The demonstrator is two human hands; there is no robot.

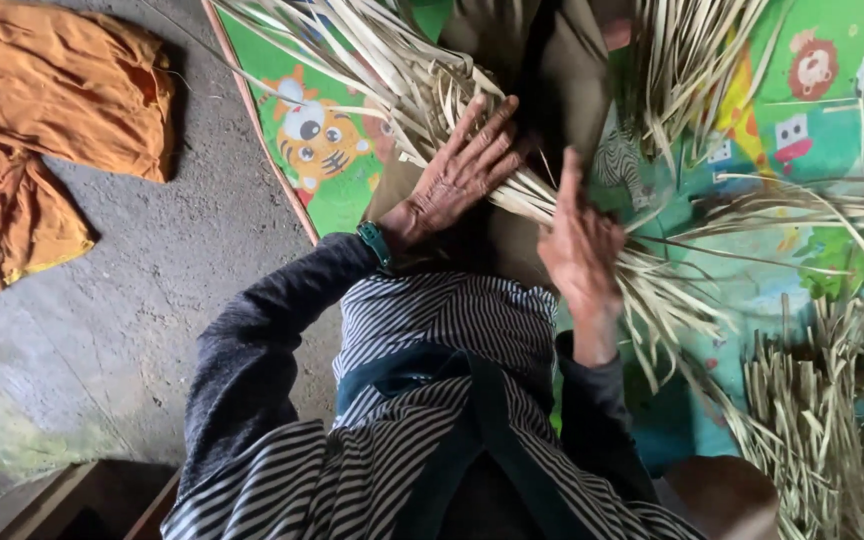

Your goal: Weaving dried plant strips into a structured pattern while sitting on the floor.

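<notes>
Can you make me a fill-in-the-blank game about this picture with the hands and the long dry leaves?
1. The left hand lies flat on pale leaf strips, fingers ____.
2. The cloth on the grey floor is ____.
3. On the mat is a cartoon ____.
4. The left wrist wears a ____ band.

Missing words: spread; orange; tiger; green

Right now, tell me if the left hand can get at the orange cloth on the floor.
Probably not without shifting: the left hand lies flat on the pale leaf strips, while the orange cloth lies well apart across bare concrete floor. Nothing blocks the way.
</notes>
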